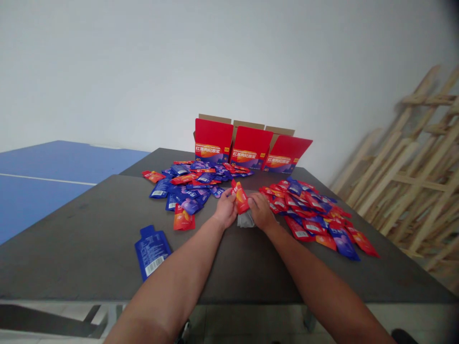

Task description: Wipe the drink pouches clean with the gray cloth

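Between my hands a small red spouted pouch (240,197) with an orange fruit print is tilted over the table. My left hand (226,209) grips it by its left edge, fingers closed. My right hand (261,210) is closed at the pouch's lower right edge, the thumb against it; its other fingers are partly hidden. Under the pouch and beside my right hand lies a crumpled grey cloth-like piece (245,220). Left of my hands is a pile of blue and red pouches (195,184); on the right is another mixed pile (304,205).
Three open red boxes (214,138) stand in a row at the table's back. A single blue pouch (152,251) lies near the front left of the dark table (89,229). A blue table-tennis table (71,167) adjoins on the left. Wooden frames (412,177) lean at right.
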Motion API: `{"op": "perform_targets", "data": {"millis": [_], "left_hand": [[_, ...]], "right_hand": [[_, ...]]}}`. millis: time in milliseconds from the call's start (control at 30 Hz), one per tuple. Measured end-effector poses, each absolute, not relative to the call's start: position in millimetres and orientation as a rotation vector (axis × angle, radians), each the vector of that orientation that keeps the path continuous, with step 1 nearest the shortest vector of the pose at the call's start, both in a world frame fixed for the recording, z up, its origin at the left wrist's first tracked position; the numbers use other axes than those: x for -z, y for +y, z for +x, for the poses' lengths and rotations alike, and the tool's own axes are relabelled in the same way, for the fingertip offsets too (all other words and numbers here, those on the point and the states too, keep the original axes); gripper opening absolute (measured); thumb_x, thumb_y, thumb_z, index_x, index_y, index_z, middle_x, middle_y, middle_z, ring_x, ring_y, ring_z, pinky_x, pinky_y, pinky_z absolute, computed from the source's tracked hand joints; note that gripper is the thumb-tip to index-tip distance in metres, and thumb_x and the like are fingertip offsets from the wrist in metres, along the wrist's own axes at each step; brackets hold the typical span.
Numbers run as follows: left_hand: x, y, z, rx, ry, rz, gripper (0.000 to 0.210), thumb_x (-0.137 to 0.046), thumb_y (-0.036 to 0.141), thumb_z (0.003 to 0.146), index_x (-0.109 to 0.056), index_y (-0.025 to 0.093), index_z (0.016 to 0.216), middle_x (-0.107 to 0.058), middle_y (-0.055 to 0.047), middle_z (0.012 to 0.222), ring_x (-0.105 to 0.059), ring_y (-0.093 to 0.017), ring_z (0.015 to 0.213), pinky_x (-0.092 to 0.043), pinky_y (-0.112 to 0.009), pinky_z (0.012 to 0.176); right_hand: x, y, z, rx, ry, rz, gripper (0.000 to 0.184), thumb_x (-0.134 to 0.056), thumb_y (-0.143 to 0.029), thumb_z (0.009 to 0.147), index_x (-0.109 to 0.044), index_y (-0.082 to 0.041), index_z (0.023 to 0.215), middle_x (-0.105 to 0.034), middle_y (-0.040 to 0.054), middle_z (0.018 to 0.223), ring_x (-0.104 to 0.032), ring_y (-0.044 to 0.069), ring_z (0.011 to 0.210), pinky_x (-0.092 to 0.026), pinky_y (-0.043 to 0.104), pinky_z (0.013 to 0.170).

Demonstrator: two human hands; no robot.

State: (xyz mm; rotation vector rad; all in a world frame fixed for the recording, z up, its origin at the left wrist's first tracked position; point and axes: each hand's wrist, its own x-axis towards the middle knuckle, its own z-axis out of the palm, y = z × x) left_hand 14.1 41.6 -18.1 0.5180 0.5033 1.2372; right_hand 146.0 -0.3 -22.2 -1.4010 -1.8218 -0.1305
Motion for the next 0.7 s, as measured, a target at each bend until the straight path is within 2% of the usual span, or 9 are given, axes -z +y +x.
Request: {"op": "perform_targets", "data": {"millis": [167, 267, 400, 533, 633, 700], "left_hand": [[21, 40, 18, -1.306, 0.561, 0.581, 0.032, -0.062, 0.012, 0.080, -0.045, 0.020, 0.106, -0.061, -0.001, 0.083, -0.061, -0.011, 0.067, -0.051, -0.028, 0.071], [22, 38, 19, -1.258, 0.548, 0.606, 0.034, -0.061, 0.013, 0.082, -0.043, 0.021, 0.110, -0.061, -0.001, 0.088, -0.063, -0.012, 0.073, -0.051, -0.032, 0.078], [21, 34, 18, -1.131, 0.565, 0.645, 0.035, -0.060, 0.018, 0.084, -0.043, 0.021, 0.114, -0.060, -0.003, 0.092, -0.064, -0.013, 0.090, -0.046, -0.033, 0.094], [21, 30, 18, -1.086, 0.585, 0.736, 0.034, -0.062, 0.017, 0.081, -0.048, 0.018, 0.113, -0.061, -0.005, 0.095, -0.062, -0.013, 0.093, -0.042, -0.032, 0.099], [21, 28, 19, -1.057, 0.591, 0.775, 0.041, -0.065, 0.019, 0.078, -0.048, 0.019, 0.116, -0.061, -0.006, 0.095, -0.062, -0.013, 0.091, -0.042, -0.033, 0.099], [22, 27, 20, -1.026, 0.596, 0.806, 0.044, -0.066, 0.020, 0.077, -0.048, 0.019, 0.117, -0.062, -0.006, 0.095, -0.062, -0.014, 0.091, -0.042, -0.033, 0.099]], "right_hand": [[22, 5, 146, 0.114, -1.801, -1.544, 0.024, -0.052, -0.037, 0.087, -0.066, -0.018, 0.082, -0.066, 0.0079, 0.092, -0.057, 0.020, 0.091, -0.041, 0.035, 0.089], [11, 6, 154, 0.127, -1.807, -1.572, 0.027, -0.050, -0.033, 0.088, -0.066, -0.019, 0.072, -0.067, 0.0077, 0.097, -0.057, 0.020, 0.093, -0.040, 0.034, 0.089], [-26, 5, 192, 0.322, -1.735, -1.730, 0.031, -0.046, -0.037, 0.090, -0.071, -0.019, 0.083, -0.066, 0.0082, 0.105, -0.054, 0.022, 0.098, -0.038, 0.036, 0.090], [-66, 4, 251, 0.671, -1.626, -2.049, 0.036, -0.045, -0.041, 0.090, -0.072, -0.018, 0.092, -0.064, 0.0133, 0.105, -0.049, 0.030, 0.101, -0.035, 0.043, 0.086], [-78, 3, 288, 0.764, -1.692, -2.295, 0.035, -0.050, -0.042, 0.088, -0.073, -0.015, 0.085, -0.063, 0.0188, 0.097, -0.048, 0.035, 0.101, -0.035, 0.045, 0.083], [-77, 0, 301, 0.707, -1.795, -2.432, 0.037, -0.056, -0.047, 0.085, -0.072, -0.014, 0.077, -0.063, 0.0201, 0.093, -0.050, 0.037, 0.101, -0.037, 0.046, 0.082]]}}
